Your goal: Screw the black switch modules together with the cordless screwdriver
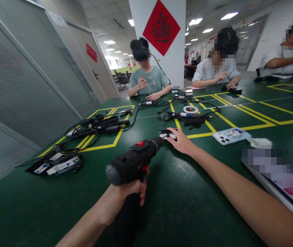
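Cordless drill (133, 161), black with red switches: one, nearest the camera, above the desk (177, 199), its chuck (157, 143) directed forward at the small black-and-white part (163, 134).

Left hand (129, 188): wrapped round the drill's grip; whether a finger pressed the trigger could not be told.

Right hand (181, 141): pinching the small black-and-white part against the desk, thumb on the near side, fingers over the far side. Bit tip beside that part; contact could not be confirmed.

Handling notes, by judgement: good work called for a firm pinch with fingertips clear of the bit, the part flat and braced, the drill's axis in line with the spot being worked, the wrist straight, light steady pressure, and a slow start lest the bit skid or the part spin.

Surroundings: black cabled devices (107, 122), left, beyond the drill; white ring (190, 109), farther off; phone (231, 136), right, beside a crumpled tissue (261, 142).
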Available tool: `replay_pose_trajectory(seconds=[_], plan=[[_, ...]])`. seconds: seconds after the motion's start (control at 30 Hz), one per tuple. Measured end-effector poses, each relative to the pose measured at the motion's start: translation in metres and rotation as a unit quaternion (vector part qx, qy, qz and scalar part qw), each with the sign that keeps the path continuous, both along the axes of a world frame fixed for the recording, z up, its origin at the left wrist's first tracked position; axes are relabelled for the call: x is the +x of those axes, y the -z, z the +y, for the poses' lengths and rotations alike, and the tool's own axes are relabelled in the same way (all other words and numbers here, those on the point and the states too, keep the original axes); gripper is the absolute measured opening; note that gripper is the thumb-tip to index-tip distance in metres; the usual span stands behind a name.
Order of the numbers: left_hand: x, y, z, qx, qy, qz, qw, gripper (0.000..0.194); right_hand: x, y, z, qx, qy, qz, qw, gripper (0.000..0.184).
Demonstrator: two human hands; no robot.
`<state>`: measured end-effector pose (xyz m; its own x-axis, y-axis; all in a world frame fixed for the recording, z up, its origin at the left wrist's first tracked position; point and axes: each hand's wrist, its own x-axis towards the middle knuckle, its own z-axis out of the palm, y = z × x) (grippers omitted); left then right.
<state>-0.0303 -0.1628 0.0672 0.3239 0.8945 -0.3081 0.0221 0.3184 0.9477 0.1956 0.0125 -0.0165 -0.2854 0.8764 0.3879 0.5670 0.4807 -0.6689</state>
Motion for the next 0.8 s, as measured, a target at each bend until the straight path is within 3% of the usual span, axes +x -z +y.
replay_pose_trajectory(seconds=[0.8], plan=[[0.0016,-0.0033,0.0018,0.006,0.006,0.011,1.0,0.036,-0.0007,0.0028,0.0015,0.001,0.005,0.008,1.0,0.048]])
